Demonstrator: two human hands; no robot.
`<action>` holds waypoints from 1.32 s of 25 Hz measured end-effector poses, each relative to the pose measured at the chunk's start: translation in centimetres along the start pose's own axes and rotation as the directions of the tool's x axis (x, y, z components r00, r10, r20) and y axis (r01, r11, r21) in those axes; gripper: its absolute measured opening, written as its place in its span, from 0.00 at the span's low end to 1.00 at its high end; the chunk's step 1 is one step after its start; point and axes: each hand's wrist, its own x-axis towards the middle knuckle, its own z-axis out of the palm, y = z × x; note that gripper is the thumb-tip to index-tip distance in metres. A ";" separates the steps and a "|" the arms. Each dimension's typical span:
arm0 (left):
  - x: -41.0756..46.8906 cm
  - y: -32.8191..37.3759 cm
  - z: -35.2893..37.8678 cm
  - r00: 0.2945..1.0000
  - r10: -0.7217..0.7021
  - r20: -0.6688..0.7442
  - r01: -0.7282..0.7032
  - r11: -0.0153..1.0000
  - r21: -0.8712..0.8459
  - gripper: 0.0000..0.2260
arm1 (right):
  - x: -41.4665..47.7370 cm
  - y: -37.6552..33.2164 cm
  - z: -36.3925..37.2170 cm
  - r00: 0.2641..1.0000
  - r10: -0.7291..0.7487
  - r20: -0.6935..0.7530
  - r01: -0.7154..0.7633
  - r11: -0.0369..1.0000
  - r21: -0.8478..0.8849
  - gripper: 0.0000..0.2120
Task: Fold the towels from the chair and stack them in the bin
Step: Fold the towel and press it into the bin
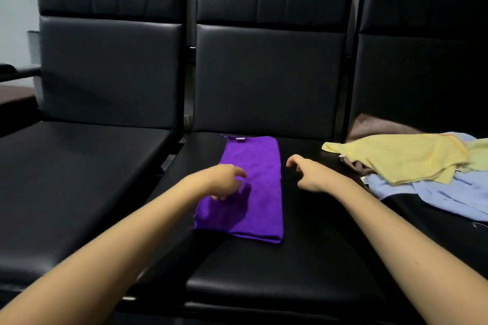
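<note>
Lying folded in a long strip, purple towel (253, 163) is sitting on middle chair seat (303, 258). Left hand (224, 181) is hovering over its left half, fingers loosely curled, gripping nothing, shadow falling on the cloth. Right hand (309, 173) is hanging just beside the towel's right edge, fingers loosely curled, empty. Yellow towel (401, 155), blue towel (449, 195) and brown towel (375, 126) are lying heaped on right seat (427, 208).

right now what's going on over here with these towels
A person is folding towels on a row of black padded chairs. A purple towel lies folded into a long strip on the middle seat. The left hand hovers over it and the right hand beside it, both loosely curled, holding nothing. Crumpled yellow, pale blue and brown towels wait on the right seat. No bin shows.
</note>
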 end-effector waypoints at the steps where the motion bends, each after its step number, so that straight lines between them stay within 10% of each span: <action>1: 0.2 -2.1 -0.2 0.996 0.033 -0.085 -0.028 0.998 0.054 0.20 | -0.3 0.2 0.1 0.997 -0.043 0.071 0.043 0.999 -0.008 0.26; 4: -0.3 -7.8 -0.3 0.984 0.118 -0.135 -0.083 0.967 0.243 0.24 | -1.2 0.7 0.4 0.965 -0.164 0.205 0.161 0.986 0.029 0.30; 7: -1.2 -9.5 0.4 0.978 0.201 -0.047 -0.197 0.978 0.071 0.26 | -2.2 -0.6 1.0 0.938 -0.262 0.229 0.262 0.965 0.033 0.32; 12: -1.8 -8.1 1.8 0.942 0.337 -0.001 -0.337 0.942 -0.015 0.18 | -2.7 -2.5 3.4 0.877 -0.475 0.064 0.473 0.880 0.050 0.11; 16: -2.3 -7.6 0.8 0.948 0.314 -0.039 -0.314 0.949 0.019 0.14 | -3.1 -1.9 2.3 0.951 -0.307 0.023 0.281 0.895 0.347 0.11; 19: -2.1 -7.6 -0.5 0.903 0.408 0.134 -0.356 0.886 -0.296 0.31 | -3.3 -1.3 1.2 0.952 -0.248 0.180 0.105 0.815 0.570 0.11; 22: -2.3 -6.7 -1.3 0.882 0.438 0.176 -0.250 0.749 -0.614 0.24 | -3.4 -1.3 0.5 0.935 -0.266 0.236 0.012 0.685 0.728 0.10; 27: 2.0 -4.0 -1.6 0.960 -0.078 -0.268 -0.223 0.362 -0.905 0.07 | 0.5 -2.9 0.2 0.984 0.141 -0.113 0.057 0.353 0.934 0.09; 33: 5.0 -4.2 0.4 0.931 -0.233 -0.281 0.059 0.855 -0.515 0.18 | 4.3 -3.6 3.7 0.930 0.352 -0.111 -0.172 0.681 0.712 0.19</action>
